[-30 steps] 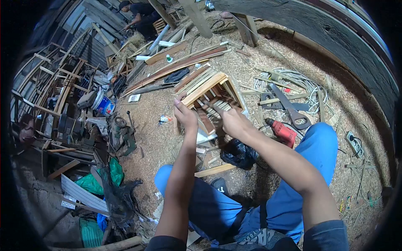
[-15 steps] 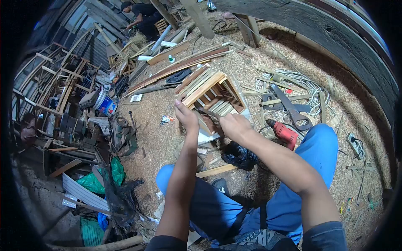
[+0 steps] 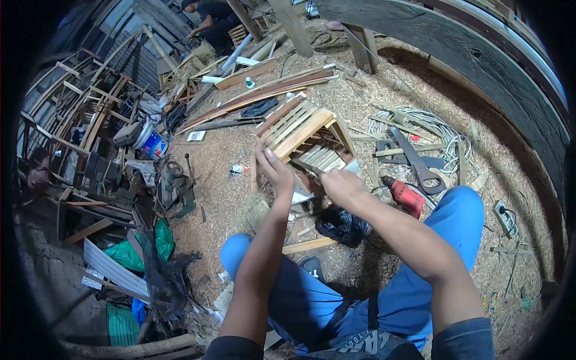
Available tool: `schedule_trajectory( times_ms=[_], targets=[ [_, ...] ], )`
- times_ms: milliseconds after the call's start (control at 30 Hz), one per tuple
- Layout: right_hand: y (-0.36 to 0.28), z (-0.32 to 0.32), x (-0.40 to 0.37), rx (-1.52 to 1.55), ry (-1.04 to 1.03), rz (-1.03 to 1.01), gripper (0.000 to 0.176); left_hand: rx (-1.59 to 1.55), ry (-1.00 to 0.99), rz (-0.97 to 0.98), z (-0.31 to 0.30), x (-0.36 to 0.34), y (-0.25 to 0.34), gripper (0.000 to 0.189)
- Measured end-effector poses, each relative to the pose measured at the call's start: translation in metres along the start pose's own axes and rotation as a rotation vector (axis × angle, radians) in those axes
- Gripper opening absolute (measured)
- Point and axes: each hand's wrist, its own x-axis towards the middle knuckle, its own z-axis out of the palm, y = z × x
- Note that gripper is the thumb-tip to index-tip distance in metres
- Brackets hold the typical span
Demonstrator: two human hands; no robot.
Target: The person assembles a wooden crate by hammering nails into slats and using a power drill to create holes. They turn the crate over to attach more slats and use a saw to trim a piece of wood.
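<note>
A small slatted wooden crate [image 3: 300, 135] is tilted over in front of me, its open side toward me. My left hand [image 3: 277, 171] grips the crate's near left edge, thumb on the outer slats. Closed at the crate's lower rim is my right hand [image 3: 345, 189], around a narrow, dark, blade-like tool [image 3: 306, 166]. That tool points left along the rim toward my left hand; its handle is hidden in my fist, and I cannot make out its exact kind.
Right of the crate lie a handsaw [image 3: 414, 156], a red power drill [image 3: 408, 197], coiled pale cable [image 3: 444, 123] and a power strip [image 3: 507, 217]. A black plastic bag [image 3: 342, 225] sits between my knees. Long planks [image 3: 258, 102] and scrap lie left. Another person [image 3: 216, 24] crouches far back.
My right hand and the dark tool have shifted slightly right and down along the crate's rim. The crate is turned a little, with more of its outer slats showing.
</note>
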Motion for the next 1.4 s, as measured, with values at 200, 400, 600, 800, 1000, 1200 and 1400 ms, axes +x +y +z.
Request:
schedule_trajectory(
  times_ms=[200,400,600,800,1000,1200,1400],
  targets=[
    [0.015,0.010,-0.014,0.071,0.016,0.075,0.020,0.144,-0.139,0.220,-0.007,-0.015,0.012,0.033],
    [0.024,-0.010,-0.045,0.092,-0.026,0.115,0.066,0.149,-0.156,0.229,-0.015,-0.022,0.012,0.031],
    [0.025,-0.049,-0.085,0.085,-0.050,0.187,0.048,0.197,-0.158,0.250,-0.018,-0.030,0.012,0.029],
    [0.041,-0.091,-0.130,0.030,-0.081,0.239,0.047,0.295,-0.195,0.293,-0.026,-0.025,0.013,0.023],
    [0.078,-0.129,-0.160,0.112,0.034,0.170,0.041,0.342,-0.204,0.331,-0.029,-0.023,0.012,0.019],
    [0.101,-0.160,-0.179,0.384,0.147,0.124,0.040,0.189,-0.020,0.121,-0.022,-0.035,0.027,0.033],
    [0.097,-0.129,-0.152,0.277,0.531,0.001,0.041,0.340,-0.168,0.150,-0.037,-0.043,0.022,0.042]
  ],
)
